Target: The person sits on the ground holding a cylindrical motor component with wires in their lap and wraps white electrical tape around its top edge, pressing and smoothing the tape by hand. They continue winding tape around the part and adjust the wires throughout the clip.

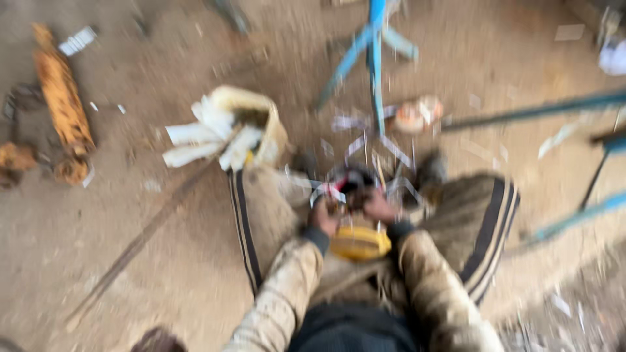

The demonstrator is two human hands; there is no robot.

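Note:
The picture is heavily blurred. My left hand (323, 215) and my right hand (381, 207) are close together in front of my knees, both closed around a small dark and red object (352, 186) with thin metal strips sticking out of it. What the object is cannot be made out. A yellow rounded thing (360, 242) lies just below my hands, between my forearms. My sleeves are dusty beige, and my trousers have dark side stripes.
A dirt floor (163, 261) lies all around. A sack with white strips (235, 133) stands to the left front. A blue metal stand (375, 58) rises ahead, blue bars (554, 107) run at the right, and a rusty orange cylinder (62, 104) lies far left.

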